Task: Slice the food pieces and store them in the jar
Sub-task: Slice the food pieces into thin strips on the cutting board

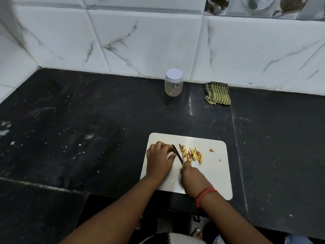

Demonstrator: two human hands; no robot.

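Note:
A white cutting board [214, 175] lies on the black counter near its front edge. A heap of yellow-brown slices [192, 154] sits on its far half, with two stray bits to the right. My left hand [159, 160] presses a small food piece, mostly hidden under the fingertips, onto the board. My right hand [191, 178] grips a knife [177, 154], whose dark blade points up-left and meets the board beside the left fingertips. A clear jar [173, 84] with a white lid on stands at the back by the wall, a few pieces at its bottom.
A folded green checked cloth [218, 93] lies to the right of the jar against the tiled wall [149, 41]. The black counter [79, 129] stretches wide to the left and right of the board. Its front edge has a step near my arms.

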